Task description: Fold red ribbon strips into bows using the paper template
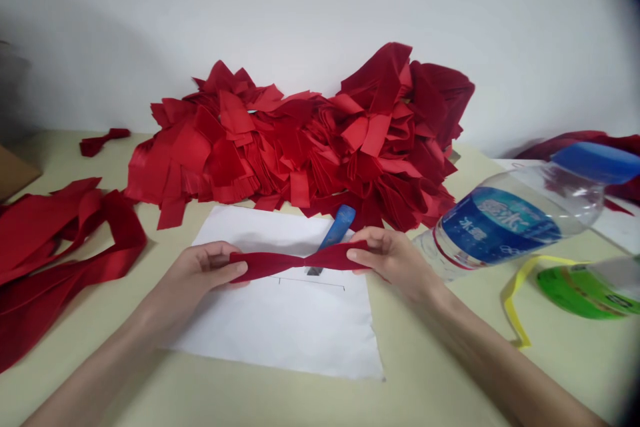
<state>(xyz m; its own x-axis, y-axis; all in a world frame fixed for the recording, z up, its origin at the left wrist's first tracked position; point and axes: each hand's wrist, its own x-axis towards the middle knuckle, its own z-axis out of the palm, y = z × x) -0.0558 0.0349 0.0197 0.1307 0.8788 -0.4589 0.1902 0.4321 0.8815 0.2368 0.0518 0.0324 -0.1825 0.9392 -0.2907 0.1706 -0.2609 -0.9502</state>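
Between my two hands a dark red velvet ribbon strip [273,265] is stretched level, pinched narrow near its middle. My left hand [213,267] grips its left end between thumb and fingers. The right end is held the same way by my right hand [387,257]. Below the ribbon lies a white paper sheet [285,333] with a ruled black line and short tick marks. A blue-handled tool [339,227] rests on the paper behind the ribbon; its dark tip shows just under the strip, and what kind of tool it is I cannot tell.
A large heap of cut red ribbon pieces [300,147] lies along the wall. Longer red ribbons [115,240] spread at left, with a small red bow [103,141] beyond. At right are a blue-capped plastic bottle [505,220], a green-labelled bottle [585,290] and a yellow strip [514,313].
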